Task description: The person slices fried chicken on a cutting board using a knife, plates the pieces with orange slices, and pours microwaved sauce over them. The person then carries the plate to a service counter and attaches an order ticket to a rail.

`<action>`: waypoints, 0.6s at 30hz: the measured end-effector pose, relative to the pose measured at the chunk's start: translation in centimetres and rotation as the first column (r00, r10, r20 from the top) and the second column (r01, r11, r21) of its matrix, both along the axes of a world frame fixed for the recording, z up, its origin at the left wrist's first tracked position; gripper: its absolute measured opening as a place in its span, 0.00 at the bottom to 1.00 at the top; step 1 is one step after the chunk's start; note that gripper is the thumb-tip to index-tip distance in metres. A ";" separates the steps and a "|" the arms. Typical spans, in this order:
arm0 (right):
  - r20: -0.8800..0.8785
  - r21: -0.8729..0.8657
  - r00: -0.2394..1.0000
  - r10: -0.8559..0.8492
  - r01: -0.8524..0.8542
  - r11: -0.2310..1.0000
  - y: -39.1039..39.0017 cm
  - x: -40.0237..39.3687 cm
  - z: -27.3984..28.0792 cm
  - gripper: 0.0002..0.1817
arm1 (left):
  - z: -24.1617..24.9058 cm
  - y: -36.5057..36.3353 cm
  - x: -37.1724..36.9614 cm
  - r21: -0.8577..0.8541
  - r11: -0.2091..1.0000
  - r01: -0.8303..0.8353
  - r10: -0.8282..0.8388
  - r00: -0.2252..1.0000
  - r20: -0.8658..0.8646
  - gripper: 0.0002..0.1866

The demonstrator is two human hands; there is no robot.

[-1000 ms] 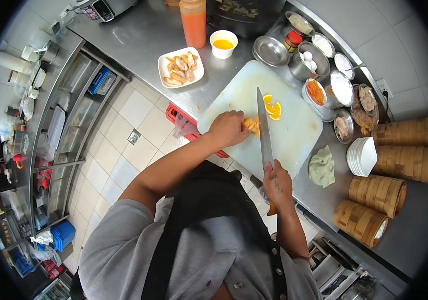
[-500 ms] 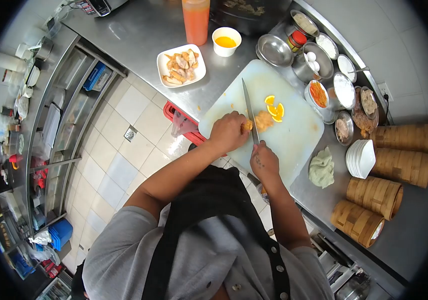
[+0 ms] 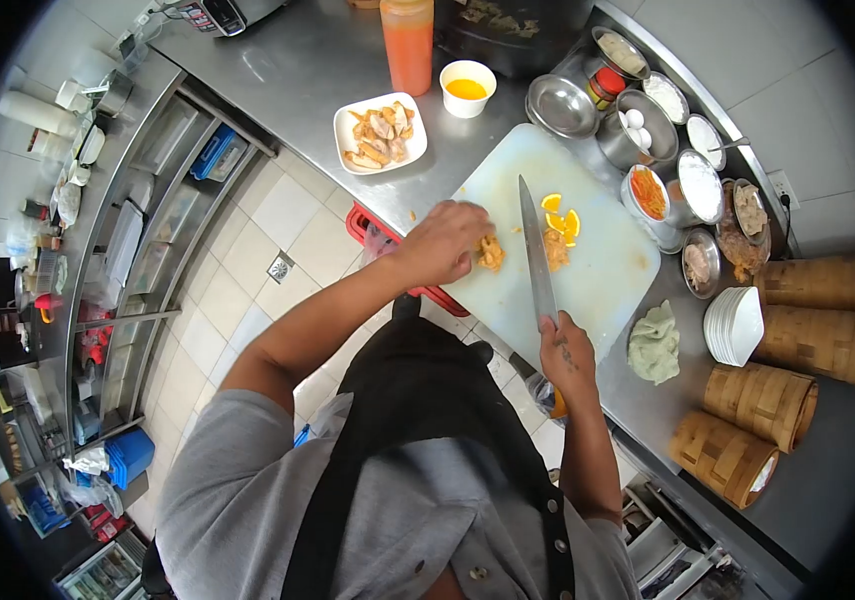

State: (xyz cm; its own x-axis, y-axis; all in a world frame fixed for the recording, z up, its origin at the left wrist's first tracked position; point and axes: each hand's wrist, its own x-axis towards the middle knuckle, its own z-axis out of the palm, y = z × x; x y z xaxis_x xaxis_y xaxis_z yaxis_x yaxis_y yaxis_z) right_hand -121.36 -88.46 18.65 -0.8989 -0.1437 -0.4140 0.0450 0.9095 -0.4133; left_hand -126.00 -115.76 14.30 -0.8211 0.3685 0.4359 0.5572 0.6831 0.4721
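Observation:
In my right hand is the handle of a long kitchen knife, its blade flat-side visible over the white cutting board and its tip pointing away from me. My left hand hovers at the board's left edge, fingers blurred by motion, right beside a golden-brown piece of fried food. Across the blade lies another cut portion of fried food. Orange slices rest just beyond that portion.
A square white dish of fried pieces, a cup of yellow liquid and an orange bottle stand at the back left. Bowls of ingredients line the right, including shredded carrot. Nearby are a cloth, stacked white dishes and bamboo steamers.
My left hand has come off the fried piece and shifted left, leaving it on the board. My right hand has drawn the knife right and toward me, away from the food.

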 end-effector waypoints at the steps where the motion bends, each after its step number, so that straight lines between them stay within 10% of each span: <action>1: -0.004 -0.008 1.000 0.003 -0.003 1.000 0.0 0.3 0.1 0.16 | -0.3 0.0 0.2 0.051 0.995 -0.082 0.081 0.996 0.034 0.17; 3: -0.016 -0.018 1.000 0.009 -0.009 1.000 0.0 0.7 0.2 0.17 | -1.1 0.2 0.9 0.147 0.957 -0.250 0.235 0.965 0.112 0.19; 18: -0.008 0.032 0.982 0.186 -0.186 0.982 -2.2 0.5 2.2 0.16 | -2.2 2.3 1.0 0.201 0.975 -0.093 0.077 0.993 0.085 0.12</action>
State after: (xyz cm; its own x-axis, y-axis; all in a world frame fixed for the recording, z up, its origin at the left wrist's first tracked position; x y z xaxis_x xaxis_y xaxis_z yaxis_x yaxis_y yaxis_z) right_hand -120.88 -90.64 20.85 -0.8622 -0.2961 -0.4110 -0.1308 0.9140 -0.3840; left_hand -125.00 -113.49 12.11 -0.8794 0.2056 0.4294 0.4581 0.6112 0.6455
